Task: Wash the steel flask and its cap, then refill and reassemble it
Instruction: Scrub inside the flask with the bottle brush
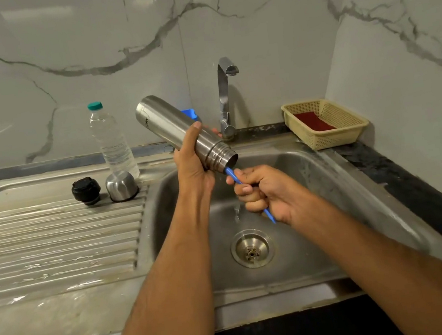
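Forearms reaching over steel sink (316, 188), left hand (192, 162) wrapped round tilted flask (177, 129) — mouth down, right hand (264, 192) fisted on blue brush handle (234, 176) entering it, caps (121, 186) on drainboard (54, 242), marble wall (83, 44).

Only the person's two forearms and hands show. Both arms are bare from the near edge of the view up to the wrists, with no sleeve on either. The left hand (192, 161) wears no ring, glove or band that can be seen, and its thumbnail is short and plain. The right hand (266, 192) is likewise bare, its visible fingernails short and unpainted. No watch or bracelet shows at either wrist. Fine hair shows along both forearms.
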